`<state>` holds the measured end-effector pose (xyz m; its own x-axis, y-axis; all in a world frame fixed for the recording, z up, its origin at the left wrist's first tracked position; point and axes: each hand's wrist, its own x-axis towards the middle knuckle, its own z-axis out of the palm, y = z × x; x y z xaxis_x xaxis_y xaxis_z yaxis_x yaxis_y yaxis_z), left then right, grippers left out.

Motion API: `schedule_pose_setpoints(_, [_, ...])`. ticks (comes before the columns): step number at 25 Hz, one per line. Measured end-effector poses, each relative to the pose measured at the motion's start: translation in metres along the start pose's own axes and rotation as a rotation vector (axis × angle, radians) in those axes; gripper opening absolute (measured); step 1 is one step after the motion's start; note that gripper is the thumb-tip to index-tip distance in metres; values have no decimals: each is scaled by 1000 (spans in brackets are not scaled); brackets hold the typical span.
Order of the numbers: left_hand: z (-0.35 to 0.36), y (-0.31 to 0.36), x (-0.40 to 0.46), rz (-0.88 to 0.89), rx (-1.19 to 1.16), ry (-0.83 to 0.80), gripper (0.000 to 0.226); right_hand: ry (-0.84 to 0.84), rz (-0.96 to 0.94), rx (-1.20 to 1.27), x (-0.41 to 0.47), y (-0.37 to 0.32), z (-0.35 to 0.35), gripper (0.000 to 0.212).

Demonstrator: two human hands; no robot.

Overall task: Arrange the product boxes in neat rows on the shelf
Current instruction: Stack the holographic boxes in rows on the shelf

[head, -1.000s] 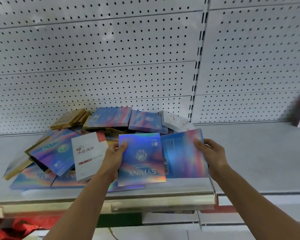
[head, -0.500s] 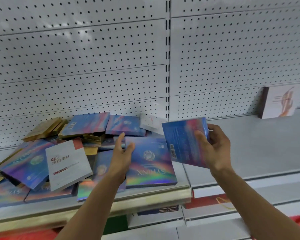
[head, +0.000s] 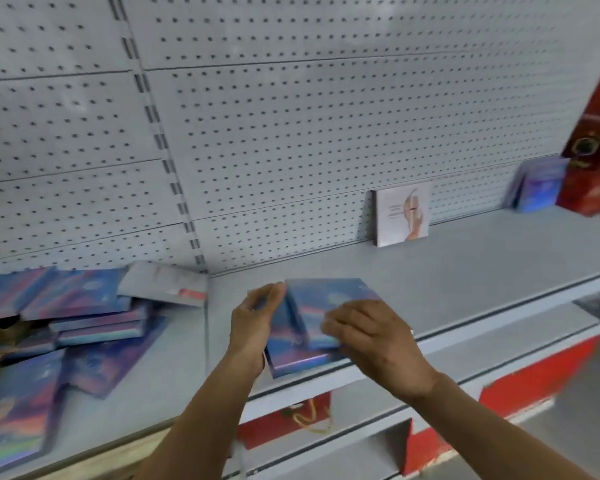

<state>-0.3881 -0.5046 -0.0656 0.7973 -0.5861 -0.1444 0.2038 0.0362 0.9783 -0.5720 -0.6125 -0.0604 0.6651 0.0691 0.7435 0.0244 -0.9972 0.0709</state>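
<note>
Two iridescent blue boxes [head: 321, 306] lie stacked and slightly fanned at the front of the grey shelf [head: 465, 271], just right of the upright divider. My left hand [head: 253, 327] grips their left edge, thumb on top. My right hand [head: 371, 337] has its fingers curled over the near right corner of the upper box. The lower box [head: 291, 363] sticks out toward the shelf lip. A jumbled pile of the same blue boxes [head: 84, 306] covers the left shelf section. The frame is motion-blurred.
A white box [head: 163, 282] lies on the pile's right end. Another white box [head: 400, 216] stands upright against the pegboard. Upright blue boxes [head: 537, 188] and a tall red box [head: 593, 150] stand at the far right. Red packaging sits on the lower shelf [head: 291, 420].
The view has swung right. My right hand carried its blue box to the right shelf section, and my left hand brought a second box alongside; both now hold the pair together.
</note>
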Motion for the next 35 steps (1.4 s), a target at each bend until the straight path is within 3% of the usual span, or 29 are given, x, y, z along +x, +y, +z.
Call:
schedule_pose_setpoints(2, [56, -5, -7, -59, -93, 4, 64, -14, -77, -89, -23, 26, -22, 16])
schedule_pose_setpoints(5, [129, -19, -15, -98, -193, -5, 62, -100, -113, -139, -59, 69, -55, 13])
schedule_pose_setpoints(7, [166, -25, -18, -63, -201, -1, 60, -165, -25, -144, -85, 98, -76, 31])
schedule_pose_setpoints(9, [201, -25, -21, -18, -199, -2, 59, -101, 335, 1, -111, 124, -102, 48])
schedule_pose_setpoints(11, [230, -22, -21, 36, -200, -38, 58, 61, 892, 214, -129, 147, -124, 57])
schedule_pose_setpoints(13, [261, -21, -18, 82, -182, -92, 56, 162, 1382, 604, -141, 172, -140, 68])
schedule_pose_setpoints(14, [276, -23, -16, 101, -165, -109, 54, 154, 1548, 803, -147, 184, -146, 72])
schedule_pose_setpoints(16, [308, -29, -12, 134, -148, -119, 53, 64, 1704, 1085, -158, 201, -158, 68])
schedule_pose_setpoints(19, [361, -42, -5, 158, -209, -99, 58, 149, 1717, 1332, -173, 225, -168, 45])
schedule_pose_setpoints(22, [419, -57, 9, 172, -271, -76, 52, 539, 1746, 1542, -189, 267, -167, 33])
schedule_pose_setpoints(24, [463, -64, 21, 173, -307, -48, 53, 667, 1768, 1577, -194, 304, -167, 31])
schedule_pose_setpoints(27, [517, -65, 34, 209, -318, -13, 50, 508, 1798, 1480, -193, 353, -171, 16])
schedule_pose_setpoints(32, [574, -74, 73, 240, -188, 4, 28, 577, 1763, 1334, -203, 451, -204, 16])
schedule_pose_setpoints(35, [590, -82, 93, 246, -62, -9, 35, 563, 1725, 1131, -218, 514, -229, 17])
